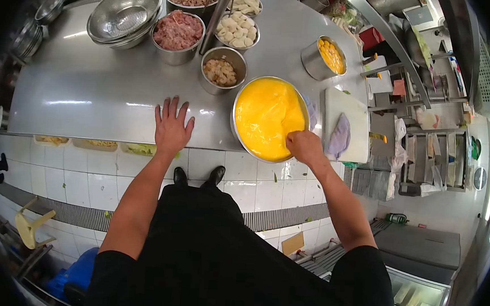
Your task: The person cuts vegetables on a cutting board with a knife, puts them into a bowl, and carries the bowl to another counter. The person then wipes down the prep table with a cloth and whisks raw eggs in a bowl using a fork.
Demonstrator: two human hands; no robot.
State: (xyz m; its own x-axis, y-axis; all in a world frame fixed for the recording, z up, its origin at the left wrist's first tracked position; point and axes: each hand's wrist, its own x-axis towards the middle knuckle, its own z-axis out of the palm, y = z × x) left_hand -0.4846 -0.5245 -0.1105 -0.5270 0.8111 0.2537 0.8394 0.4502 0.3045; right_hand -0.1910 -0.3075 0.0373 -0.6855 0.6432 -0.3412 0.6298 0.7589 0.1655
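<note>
My left hand lies flat on the steel counter near its front edge, fingers spread, holding nothing. Bright yellow beaten egg fills a large round metal bowl to the right of it. At the bowl's right front rim is my right hand, its fingers closed over the egg. Whatever it grips is hidden by the fingers and the liquid. The egg's surface is rippled and streaked near that hand. Behind the bowl stands a steel pot holding whole yolks.
Stacked colanders, a pot of minced meat, a pot of pale pieces and a pot of white chunks stand along the back. A cutting board with a purple cloth lies right. A stool stands behind left.
</note>
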